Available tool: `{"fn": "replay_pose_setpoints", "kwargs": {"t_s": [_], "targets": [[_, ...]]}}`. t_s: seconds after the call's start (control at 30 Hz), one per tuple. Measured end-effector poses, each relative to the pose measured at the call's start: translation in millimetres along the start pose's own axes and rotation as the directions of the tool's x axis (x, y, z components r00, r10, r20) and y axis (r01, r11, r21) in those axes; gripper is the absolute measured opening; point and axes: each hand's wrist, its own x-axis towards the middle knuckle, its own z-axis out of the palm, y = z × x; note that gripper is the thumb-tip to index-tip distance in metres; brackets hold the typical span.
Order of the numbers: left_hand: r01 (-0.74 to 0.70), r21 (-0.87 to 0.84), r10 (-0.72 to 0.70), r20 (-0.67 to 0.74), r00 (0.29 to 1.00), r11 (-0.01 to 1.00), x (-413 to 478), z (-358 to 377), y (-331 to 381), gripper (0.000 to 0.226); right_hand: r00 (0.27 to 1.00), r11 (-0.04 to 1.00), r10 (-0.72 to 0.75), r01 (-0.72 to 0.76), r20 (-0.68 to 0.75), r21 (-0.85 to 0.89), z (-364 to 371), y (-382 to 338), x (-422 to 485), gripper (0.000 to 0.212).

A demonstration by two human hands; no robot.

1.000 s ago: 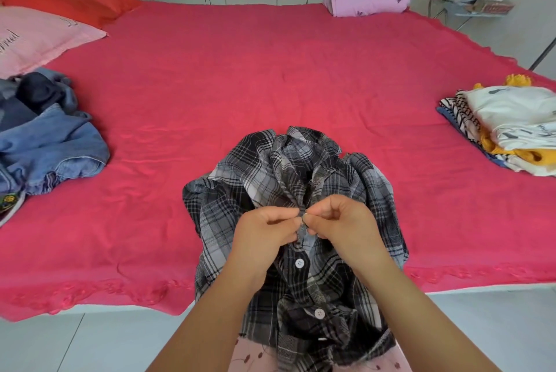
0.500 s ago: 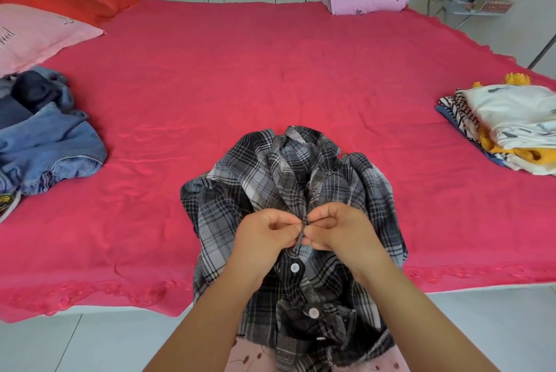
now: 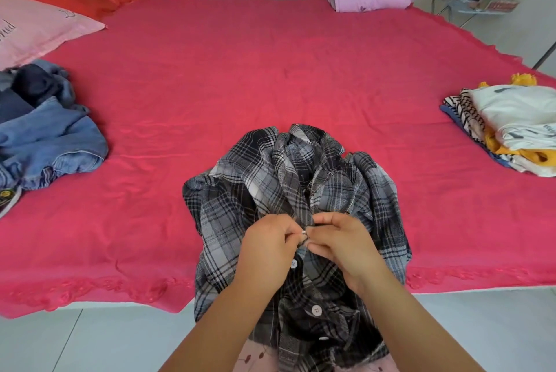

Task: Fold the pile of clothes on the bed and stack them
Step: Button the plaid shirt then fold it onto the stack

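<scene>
The left hand and right hand hide the bit of plaid shirt they pinch. The shirt's bottom runs out of view. The left edge cuts the blue pile, the right edge the folded stack.

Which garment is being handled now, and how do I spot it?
Start at the big bed with the pink-red sheet. At the middle of its near edge a crumpled plaid shirt hangs half off, the left hand and right hand pinching its button strip. It alone is grey-and-black checked with white buttons; the denim pile lies far left, the folded stack far right.
</scene>
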Motion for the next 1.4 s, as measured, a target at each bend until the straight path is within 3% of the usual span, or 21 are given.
{"fn": "replay_pose_setpoints", "kwargs": {"t_s": [0.1, 0.2, 0.3, 0.4, 0.47, 0.53, 0.6, 0.7, 0.8, 0.87, 0.93, 1.0, 1.13, 1.3, 1.4], "targets": [[0.016, -0.011, -0.016, 0.002, 1.0, 1.0, -1.6, 2.0, -1.5, 0.006, 1.0, 1.0, 0.006, -0.006, 0.011, 0.001, 2.0, 1.5, 1.2, 0.019], [0.253, -0.199, -0.251, 0.037, 0.967, 0.947, -0.6, 3.2, -2.0, 0.011, 0.997, 0.986, -0.074, 0.07, -0.024, -0.154, 7.0, 6.1, 3.7, 0.021], [0.598, -0.448, -0.514, 0.308, 0.801, 0.664, 8.4, -0.4, -6.1, 0.013, 0.961, 0.819, -0.277, 0.244, 0.015, -0.519, 10.1, 10.9, 3.5, 0.025], [0.754, -0.52, -0.525, 0.544, 0.655, 0.401, 13.1, -5.8, -9.2, 0.016, 0.892, 0.605, -0.424, 0.408, 0.157, -0.684, 10.1, 14.1, 3.3, 0.029], [0.779, -0.524, -0.502, 0.598, 0.625, 0.346, 13.7, -6.6, -12.7, 0.016, 0.893, 0.559, -0.391, 0.423, 0.224, -0.713, 5.8, 13.7, 8.5, 0.027], [0.768, -0.521, -0.49, 0.592, 0.64, 0.373, 14.2, -5.5, -17.7, 0.015, 0.942, 0.712, -0.277, 0.335, 0.191, -0.618, -0.6, 7.8, 16.8, 0.02], [0.734, -0.477, -0.485, 0.552, 0.679, 0.484, 14.4, -3.8, -21.5, 0.011, 0.98, 0.883, -0.181, 0.2, 0.086, -0.424, -4.5, -2.3, 24.7, 0.006], [0.614, -0.291, -0.446, 0.476, 0.758, 0.734, 14.7, -4.3, -22.6, 0.009, 0.981, 0.868, -0.19, 0.143, -0.051, -0.476, -4.2, -11.2, 43.6, 0.027], [0.474, -0.153, -0.355, 0.479, 0.803, 0.867, 18.6, -8.9, -21.8, 0.013, 0.971, 0.806, -0.217, 0.119, -0.102, -0.58, 3.8, -14.3, 58.6, 0.03], [0.344, 0.003, -0.31, 0.439, 0.843, 0.939, 24.4, -12.0, -22.2, 0.019, 0.977, 0.831, -0.177, 0.085, -0.116, -0.55, 7.3, -12.1, 65.6, 0.03], [0.268, 0.059, -0.273, 0.302, 0.914, 0.962, 31.9, -14.5, -20.8, 0.023, 0.981, 0.876, -0.147, 0.07, -0.126, -0.478, 8.7, -7.9, 70.1, 0.032], [0.216, 0.003, -0.214, 0.151, 0.965, 0.976, 39.7, -14.0, -15.8, 0.02, 0.978, 0.895, -0.162, 0.091, -0.129, -0.436, 8.4, -5.7, 70.0, 0.031], [0.154, -0.047, -0.153, 0.032, 0.988, 0.987, 54.6, 2.7, -6.5, 0.013, 0.976, 0.896, -0.193, 0.134, -0.099, -0.424, 3.4, -5.4, 66.2, 0.031], [0.178, 0.115, -0.196, 0.177, 0.964, 0.977, 67.4, 16.6, -12.8, 0.038, 0.972, 0.88, -0.222, 0.163, -0.082, -0.446, -7.2, -1.3, 66.7, 0.024], [0.099, 0.206, -0.158, 0.296, 0.942, 0.974, 68.2, 13.6, -16.0, 0.044, 0.98, 0.925, -0.176, 0.135, -0.087, -0.356, -10.6, 2.8, 66.5, 0.019]]}}
